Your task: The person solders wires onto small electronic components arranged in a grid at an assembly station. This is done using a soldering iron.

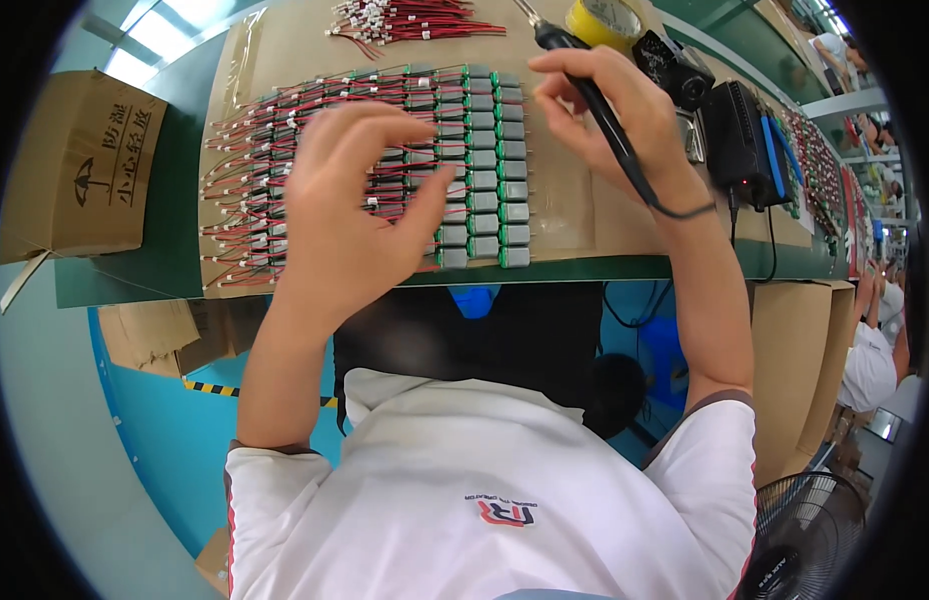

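Note:
My right hand (625,125) grips a black soldering iron (607,118) between thumb and fingers, its metal tip pointing up and away over the far side of the table. My left hand (355,205), slightly blurred, hovers over rows of small motors (482,160) with silver cases and green ends. Its thumb and fingers are apart, and I see nothing held in them. Red and black wires (247,205) with white connectors run leftward from the motors. Part of the rows is hidden under the left hand. Beyond them lies a pile of loose red wires (415,22) with white plugs.
Brown paper (565,215) covers the green table. At the right stand a yellow tape roll (603,20), a black device (675,68) and a black box-shaped unit (742,145) with cables. A cardboard box (90,165) sits left; a fan (805,535) is lower right. People work farther right.

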The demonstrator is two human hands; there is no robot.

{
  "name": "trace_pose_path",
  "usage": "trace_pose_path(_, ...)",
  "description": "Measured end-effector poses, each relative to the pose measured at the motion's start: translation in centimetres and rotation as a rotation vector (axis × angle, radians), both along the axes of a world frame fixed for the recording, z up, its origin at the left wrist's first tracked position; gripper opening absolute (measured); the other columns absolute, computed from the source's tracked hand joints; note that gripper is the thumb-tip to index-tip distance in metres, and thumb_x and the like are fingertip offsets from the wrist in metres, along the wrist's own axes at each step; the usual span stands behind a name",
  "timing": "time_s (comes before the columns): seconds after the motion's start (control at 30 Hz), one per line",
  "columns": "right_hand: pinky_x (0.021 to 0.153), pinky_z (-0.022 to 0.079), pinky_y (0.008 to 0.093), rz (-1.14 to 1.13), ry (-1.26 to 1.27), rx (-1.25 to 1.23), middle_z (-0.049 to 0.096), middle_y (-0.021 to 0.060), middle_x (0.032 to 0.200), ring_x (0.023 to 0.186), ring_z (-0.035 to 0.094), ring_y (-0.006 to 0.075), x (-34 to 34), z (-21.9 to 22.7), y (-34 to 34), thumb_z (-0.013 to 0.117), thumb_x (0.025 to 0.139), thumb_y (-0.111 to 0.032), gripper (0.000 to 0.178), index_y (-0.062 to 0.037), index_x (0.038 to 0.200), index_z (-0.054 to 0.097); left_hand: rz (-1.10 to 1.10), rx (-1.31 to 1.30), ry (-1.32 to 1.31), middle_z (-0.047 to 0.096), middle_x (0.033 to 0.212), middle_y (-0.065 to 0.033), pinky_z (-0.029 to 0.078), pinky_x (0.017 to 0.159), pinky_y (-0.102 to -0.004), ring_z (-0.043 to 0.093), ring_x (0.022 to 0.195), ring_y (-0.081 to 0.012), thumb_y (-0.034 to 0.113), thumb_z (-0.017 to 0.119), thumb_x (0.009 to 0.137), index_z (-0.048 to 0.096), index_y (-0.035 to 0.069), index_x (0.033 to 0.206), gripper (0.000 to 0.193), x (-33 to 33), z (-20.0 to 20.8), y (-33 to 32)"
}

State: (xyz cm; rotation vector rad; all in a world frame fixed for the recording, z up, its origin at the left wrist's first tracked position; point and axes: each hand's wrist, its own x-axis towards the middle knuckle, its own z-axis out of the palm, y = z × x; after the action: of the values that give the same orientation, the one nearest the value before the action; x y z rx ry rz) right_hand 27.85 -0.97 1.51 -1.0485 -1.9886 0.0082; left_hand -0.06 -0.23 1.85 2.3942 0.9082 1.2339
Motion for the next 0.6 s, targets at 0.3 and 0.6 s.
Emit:
trace_pose_path(0.3, 0.064, 0.054, 0.0244, 0.055, 0.319, -0.292, 0.064, 0.0015, 0.085, 0.069, 0.063, 0.0094, -4.1, -1.8, -7.6, 0.078, 0.084, 0.007, 0.035, -0.0070, 0.115, 0.074, -0.354, -0.239, -0.041, 0.073, 0.089, -0.0099, 0.056, 0.062, -0.0320, 0.070, 0.080, -0.0237, 0.002, 0.087, 0.078, 0.079, 0.003, 0.100, 0.024, 0.9, -0.5, -0.9)
trace_pose_path(0.6, 0.065, 0.055, 0.0277, 0.145, 0.294, -0.229, 0.067, 0.0052, 0.085, 0.072, 0.066, 0.0156, -4.4, -2.8, -7.4, 0.078, 0.084, 0.009, 0.038, -0.0034, 0.119, 0.071, -0.305, -0.373, 0.018, 0.066, 0.074, -0.0062, 0.045, 0.053, -0.0279, 0.060, 0.059, -0.0139, -0.003, 0.083, 0.083, 0.077, 0.000, 0.091, 0.010, 0.2, -1.1, -2.3)
